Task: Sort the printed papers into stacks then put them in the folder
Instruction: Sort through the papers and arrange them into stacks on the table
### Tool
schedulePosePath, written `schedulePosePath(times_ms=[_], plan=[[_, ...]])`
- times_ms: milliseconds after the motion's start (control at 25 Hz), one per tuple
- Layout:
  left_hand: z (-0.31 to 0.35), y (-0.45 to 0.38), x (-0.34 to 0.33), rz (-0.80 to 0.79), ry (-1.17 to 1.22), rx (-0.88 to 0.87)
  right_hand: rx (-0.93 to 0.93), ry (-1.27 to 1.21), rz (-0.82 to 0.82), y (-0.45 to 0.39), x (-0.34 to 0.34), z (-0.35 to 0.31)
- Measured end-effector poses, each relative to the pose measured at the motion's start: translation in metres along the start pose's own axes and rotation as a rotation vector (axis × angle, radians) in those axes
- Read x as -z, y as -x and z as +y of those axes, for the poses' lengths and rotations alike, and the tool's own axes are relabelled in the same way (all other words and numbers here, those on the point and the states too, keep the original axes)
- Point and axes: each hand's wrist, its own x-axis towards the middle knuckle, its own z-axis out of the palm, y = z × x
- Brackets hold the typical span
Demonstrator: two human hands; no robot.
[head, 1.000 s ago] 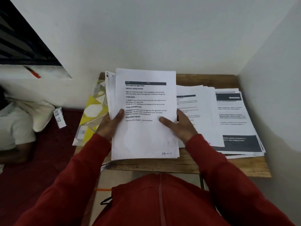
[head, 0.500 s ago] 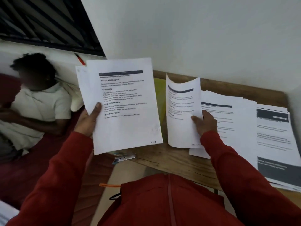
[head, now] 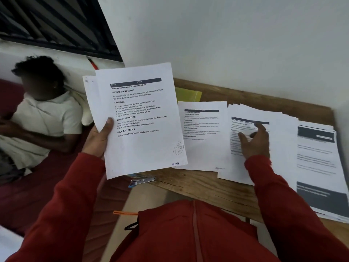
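My left hand (head: 98, 138) grips a held sheaf of printed papers (head: 139, 118), raised at the table's left edge; its top page reads "Remove and Dispose of Delivery Labels". A single printed sheet (head: 200, 137) lies flat on the wooden table (head: 198, 188). To its right sits a fanned middle stack (head: 279, 140), and my right hand (head: 255, 140) hovers over it with fingers spread, holding nothing. A right stack (head: 319, 167) with dark grey bands lies at the table's right end. A yellow folder (head: 188, 94) peeks out behind the held papers.
A metal stapler (head: 142, 180) lies at the table's front left corner. A person in a white shirt (head: 43, 118) lies on a dark red surface to the left. White walls close in behind and to the right.
My right hand has laid its sheet flat on the table, let go, and moved right over the middle stack. My left hand still holds the sheaf.
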Motion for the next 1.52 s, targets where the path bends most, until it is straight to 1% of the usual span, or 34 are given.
schedulePosePath(times_ms=[80, 120, 160, 200, 280, 320, 360, 440, 520, 600, 640, 680, 720, 800, 880, 960, 1040, 1080, 1160, 1200, 1240, 1280, 1320, 1360, 1400, 1440, 1520], plan=[[-0.005, -0.003, -0.014, -0.052, 0.008, 0.014, -0.072, -0.051, 0.03, 0.003, 0.029, 0.014], [-0.008, -0.005, -0.023, -0.086, 0.009, 0.026, -0.084, -0.103, 0.017, 0.009, 0.039, 0.014], [-0.012, -0.006, -0.032, -0.126, 0.007, 0.041, -0.075, -0.159, -0.025, 0.016, 0.042, 0.01], [-0.017, -0.007, -0.042, -0.166, 0.004, 0.06, -0.049, -0.222, -0.102, 0.023, 0.042, 0.003], [-0.023, -0.007, -0.062, -0.219, -0.002, 0.097, -0.013, -0.319, -0.3, 0.035, 0.034, -0.017], [-0.024, -0.007, -0.07, -0.236, -0.006, 0.11, -0.001, -0.34, -0.339, 0.039, 0.03, -0.023], [-0.025, -0.007, -0.077, -0.245, -0.007, 0.116, 0.008, -0.328, -0.318, 0.04, 0.024, -0.025], [-0.024, -0.008, -0.083, -0.243, 0.009, 0.119, -0.009, -0.182, -0.221, 0.034, 0.016, -0.015], [-0.024, -0.008, -0.08, -0.234, 0.021, 0.118, -0.062, 0.162, -0.25, 0.033, 0.009, -0.001], [-0.025, -0.009, -0.074, -0.22, 0.016, 0.108, -0.027, 0.467, -0.304, 0.038, -0.006, 0.006], [-0.025, -0.009, -0.071, -0.216, 0.012, 0.101, 0.004, 0.533, -0.315, 0.041, -0.013, 0.007], [-0.026, -0.009, -0.069, -0.213, 0.009, 0.093, 0.011, 0.53, -0.326, 0.041, -0.02, 0.007], [-0.027, -0.009, -0.067, -0.213, 0.008, 0.09, -0.006, 0.459, -0.327, 0.041, -0.022, 0.005], [-0.027, -0.009, -0.069, -0.215, 0.006, 0.092, -0.034, 0.209, -0.28, 0.036, -0.019, 0.007], [-0.027, -0.009, -0.073, -0.223, 0.009, 0.1, -0.042, -0.014, -0.159, 0.031, 0.002, 0.013], [-0.029, -0.008, -0.079, -0.234, 0.009, 0.109, -0.081, -0.078, -0.015, 0.023, 0.038, 0.026], [-0.034, -0.007, -0.088, -0.248, 0.017, 0.129, -0.143, -0.038, 0.055, 0.015, 0.073, 0.049], [-0.036, -0.006, -0.093, -0.253, 0.017, 0.14, -0.183, 0.03, 0.074, 0.012, 0.086, 0.061], [-0.039, -0.003, -0.106, -0.259, 0.002, 0.159, -0.233, 0.347, 0.109, 0.014, 0.099, 0.073], [-0.042, -0.001, -0.111, -0.274, -0.003, 0.168, -0.214, 0.449, 0.152, 0.018, 0.098, 0.069], [-0.044, 0.0, -0.115, -0.288, -0.003, 0.175, -0.157, 0.432, 0.173, 0.024, 0.094, 0.055], [-0.047, 0.001, -0.118, -0.299, -0.006, 0.182, -0.086, 0.276, 0.121, 0.031, 0.09, 0.035], [-0.049, 0.002, -0.12, -0.312, -0.01, 0.191, -0.039, 0.014, -0.001, 0.04, 0.081, 0.012], [-0.051, 0.002, -0.123, -0.321, -0.015, 0.198, -0.052, -0.241, -0.165, 0.05, 0.071, -0.011], [-0.051, 0.004, -0.125, -0.331, -0.02, 0.206, -0.08, -0.412, -0.304, 0.06, 0.06, -0.028], [-0.05, 0.005, -0.126, -0.333, -0.027, 0.21, -0.085, -0.484, -0.361, 0.066, 0.049, -0.038], [-0.047, 0.007, -0.122, -0.315, -0.026, 0.195, -0.068, -0.5, -0.313, 0.064, 0.032, -0.046]])
